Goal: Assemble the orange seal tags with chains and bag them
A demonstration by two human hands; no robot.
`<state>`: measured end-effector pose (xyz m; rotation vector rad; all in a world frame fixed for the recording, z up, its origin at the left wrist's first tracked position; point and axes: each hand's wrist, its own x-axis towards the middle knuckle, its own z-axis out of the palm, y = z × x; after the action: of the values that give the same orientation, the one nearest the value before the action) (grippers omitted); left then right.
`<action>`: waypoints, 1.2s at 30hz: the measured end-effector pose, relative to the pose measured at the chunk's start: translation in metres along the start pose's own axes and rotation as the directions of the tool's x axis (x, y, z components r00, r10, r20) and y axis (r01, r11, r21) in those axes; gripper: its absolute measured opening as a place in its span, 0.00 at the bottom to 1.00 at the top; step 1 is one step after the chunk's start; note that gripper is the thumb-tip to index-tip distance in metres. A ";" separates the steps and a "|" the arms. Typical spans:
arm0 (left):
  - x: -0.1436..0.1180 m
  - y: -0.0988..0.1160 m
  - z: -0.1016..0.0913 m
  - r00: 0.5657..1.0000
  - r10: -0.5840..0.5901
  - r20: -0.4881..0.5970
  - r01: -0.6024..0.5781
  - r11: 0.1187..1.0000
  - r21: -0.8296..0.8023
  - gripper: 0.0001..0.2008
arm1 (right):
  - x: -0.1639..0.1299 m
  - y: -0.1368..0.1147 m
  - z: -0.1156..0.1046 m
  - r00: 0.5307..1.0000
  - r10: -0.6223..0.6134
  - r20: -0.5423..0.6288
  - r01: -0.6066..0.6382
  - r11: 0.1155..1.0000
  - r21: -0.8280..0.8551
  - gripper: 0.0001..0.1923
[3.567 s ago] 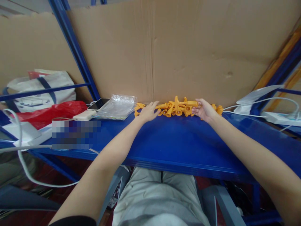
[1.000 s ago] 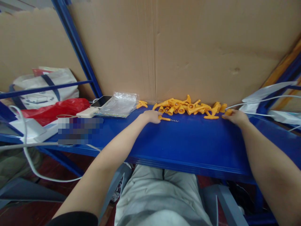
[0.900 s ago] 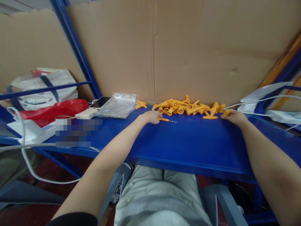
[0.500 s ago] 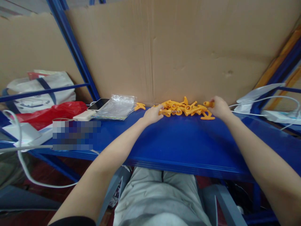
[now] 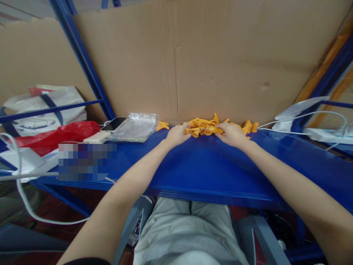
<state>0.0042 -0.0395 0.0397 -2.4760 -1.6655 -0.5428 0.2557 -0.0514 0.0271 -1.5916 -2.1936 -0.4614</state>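
A heap of several small orange plastic pieces [image 5: 205,126] lies at the back of the blue shelf [image 5: 209,169], against a cardboard sheet. My left hand [image 5: 176,134] rests at the heap's left end, fingers curled on a piece there. My right hand [image 5: 233,134] lies palm down over the heap's right part, fingers on the pieces. More orange pieces [image 5: 249,126] sit just right of that hand, and one orange piece [image 5: 161,126] lies apart to the left.
A clear plastic bag [image 5: 135,127], a phone [image 5: 113,123] and a white power bank [image 5: 96,137] lie left of the heap. Further left are a red bag [image 5: 52,134] and a white tote [image 5: 44,110]. White cables and a power strip [image 5: 325,135] sit at the right.
My right hand has come in from the shelf's right side to the heap's middle. My left hand moved back from the shelf front to the heap. The orange pieces are bunched closer together.
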 end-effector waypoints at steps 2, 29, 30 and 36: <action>0.000 0.000 0.000 1.000 -0.003 -0.001 0.003 1.000 0.002 0.20 | 0.000 0.002 0.000 1.000 0.023 -0.013 -0.023 1.000 0.007 0.18; 0.002 -0.003 0.007 0.995 0.014 -0.097 -0.014 1.000 0.003 0.19 | 0.006 0.014 0.016 0.990 -0.036 -0.136 0.056 0.987 0.148 0.15; 0.002 -0.003 0.007 0.995 0.018 -0.099 -0.017 1.000 0.008 0.19 | 0.006 0.014 0.017 0.990 -0.031 -0.134 0.052 0.986 0.159 0.16; 0.000 0.002 0.005 0.994 0.033 -0.101 -0.028 0.998 0.049 0.17 | 0.007 0.016 0.019 0.986 -0.079 -0.145 0.114 0.961 0.252 0.16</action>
<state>0.0069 -0.0390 0.0352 -2.3938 -1.5816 -0.6079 0.2670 -0.0314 0.0145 -1.2838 -2.1361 -0.2840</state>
